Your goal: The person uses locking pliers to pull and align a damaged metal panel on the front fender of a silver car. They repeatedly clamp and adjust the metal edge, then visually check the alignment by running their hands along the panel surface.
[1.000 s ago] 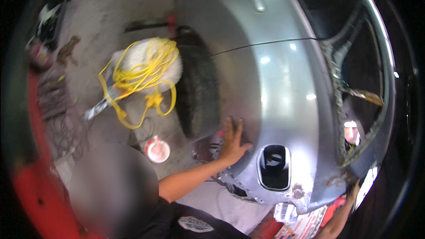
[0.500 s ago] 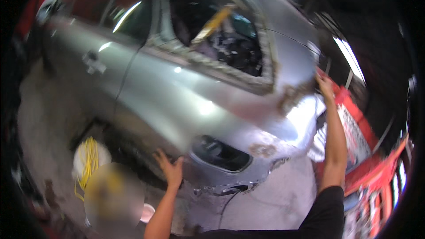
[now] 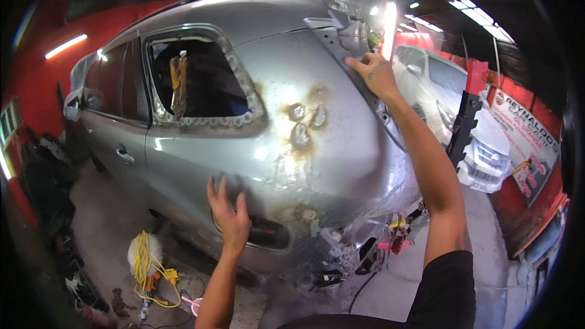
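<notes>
A silver car body (image 3: 207,155) fills the middle, with bare patches of brown and grey repair metal (image 3: 301,137) on its rear side panel. My left hand (image 3: 231,219), fingers spread and holding nothing, is at the lower side panel beside a dark oval recess (image 3: 271,234); whether it touches the metal I cannot tell. Higher up on the right, my right hand (image 3: 376,76) has its fingers bent over the edge of the rear opening (image 3: 359,82), gripping that edge. Some of those fingertips are hidden.
On the floor at lower left lie a coiled yellow cord (image 3: 143,262), a round white pad (image 3: 152,247) and an orange power tool (image 3: 152,281). A yellow-handled tool (image 3: 178,82) shows in the window opening. Behind stand a white car (image 3: 451,91) and a sign board (image 3: 527,152).
My view has swung and levelled, so the car's whole rear side shows. My right hand is now higher along the rear edge; my left hand lies over the side panel instead of below it.
</notes>
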`<state>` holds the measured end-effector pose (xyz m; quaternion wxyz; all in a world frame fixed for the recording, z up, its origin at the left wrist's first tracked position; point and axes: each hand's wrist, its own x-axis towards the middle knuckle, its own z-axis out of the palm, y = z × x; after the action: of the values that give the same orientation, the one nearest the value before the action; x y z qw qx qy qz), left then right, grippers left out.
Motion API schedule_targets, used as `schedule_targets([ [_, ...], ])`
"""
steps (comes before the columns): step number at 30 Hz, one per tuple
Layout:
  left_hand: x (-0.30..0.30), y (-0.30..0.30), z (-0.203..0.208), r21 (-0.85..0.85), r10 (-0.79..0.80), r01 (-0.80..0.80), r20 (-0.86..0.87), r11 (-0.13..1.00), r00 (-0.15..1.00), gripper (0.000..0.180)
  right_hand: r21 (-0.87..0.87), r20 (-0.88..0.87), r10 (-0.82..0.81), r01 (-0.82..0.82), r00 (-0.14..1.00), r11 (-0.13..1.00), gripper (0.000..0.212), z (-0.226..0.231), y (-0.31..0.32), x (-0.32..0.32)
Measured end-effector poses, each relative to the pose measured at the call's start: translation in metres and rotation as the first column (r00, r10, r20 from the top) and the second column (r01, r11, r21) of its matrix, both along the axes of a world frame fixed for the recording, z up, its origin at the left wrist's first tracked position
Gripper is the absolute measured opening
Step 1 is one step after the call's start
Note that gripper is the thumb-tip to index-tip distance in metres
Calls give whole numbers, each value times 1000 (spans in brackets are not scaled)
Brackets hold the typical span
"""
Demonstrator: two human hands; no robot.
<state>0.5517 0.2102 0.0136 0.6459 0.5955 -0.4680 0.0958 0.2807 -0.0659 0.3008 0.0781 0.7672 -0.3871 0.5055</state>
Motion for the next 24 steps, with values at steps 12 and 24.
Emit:
schedule_targets([
  [12, -21, -153, 153, -84, 143, -134, 111, 987, 983, 72, 217, -53, 385, -366, 921, 905, 41, -14, 11, -55],
  [24, 10, -161, 160, -102, -204, 200, -25, 974, 979, 91, 193, 69, 341, -348, 938, 917, 48, -25, 8, -49],
])
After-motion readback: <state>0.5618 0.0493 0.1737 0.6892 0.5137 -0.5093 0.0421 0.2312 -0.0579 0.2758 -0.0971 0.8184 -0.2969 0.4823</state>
